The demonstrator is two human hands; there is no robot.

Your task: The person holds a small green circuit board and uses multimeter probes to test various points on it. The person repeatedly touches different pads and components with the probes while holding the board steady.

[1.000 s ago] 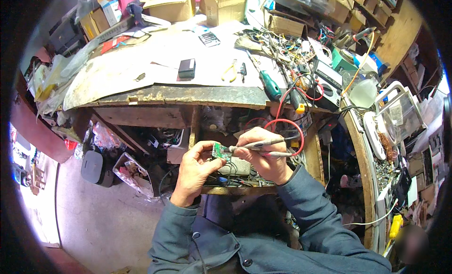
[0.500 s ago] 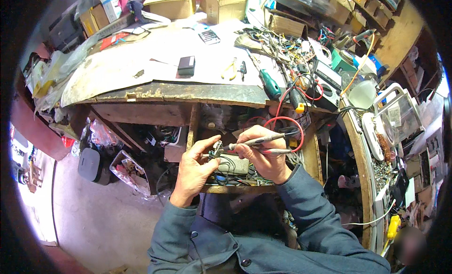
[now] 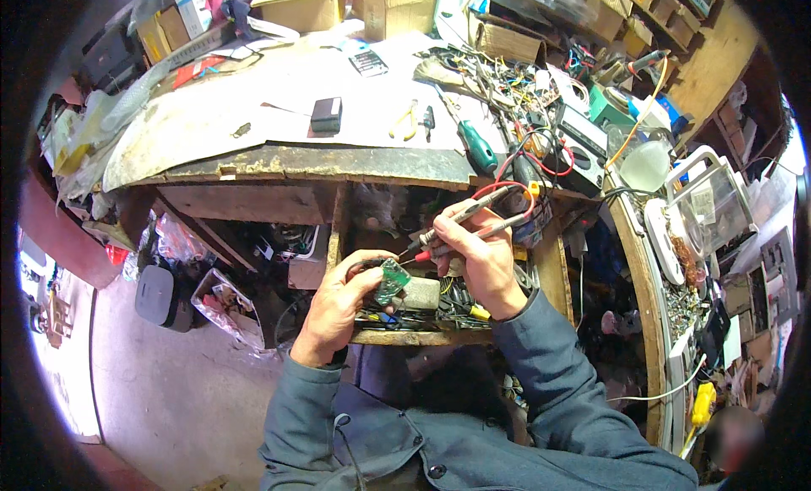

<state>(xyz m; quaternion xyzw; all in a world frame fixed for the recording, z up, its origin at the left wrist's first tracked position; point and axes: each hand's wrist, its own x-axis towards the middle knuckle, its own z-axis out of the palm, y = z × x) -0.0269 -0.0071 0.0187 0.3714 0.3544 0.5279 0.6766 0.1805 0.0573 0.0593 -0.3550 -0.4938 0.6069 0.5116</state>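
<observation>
My left hand [image 3: 338, 303] is closed round a small green circuit board [image 3: 392, 282], with its flat face turned up. In my right hand [image 3: 488, 267] are two multimeter test probes [image 3: 500, 226], held together like chopsticks. Their pointed ends reach to the board's upper edge; whether they touch it I cannot tell. From the probes a red lead [image 3: 530, 206] and a black lead loop back to the bench. Both hands are above an open wooden drawer [image 3: 414, 338] that holds cables and a grey block [image 3: 420, 293].
On the bench [image 3: 211, 145] lie a black adapter-like box [image 3: 326, 114], yellow-handled pliers [image 3: 407, 121] and a green screwdriver [image 3: 478, 146]. Tangled wires [image 3: 507, 94] and a meter-like box [image 3: 583, 135] crowd the right. A carton of scraps [image 3: 226, 309] stands on the floor at left.
My left hand has turned the circuit board so its green face shows. The probes in my right hand have tilted steeper and spread slightly apart. The whole view has shifted a little.
</observation>
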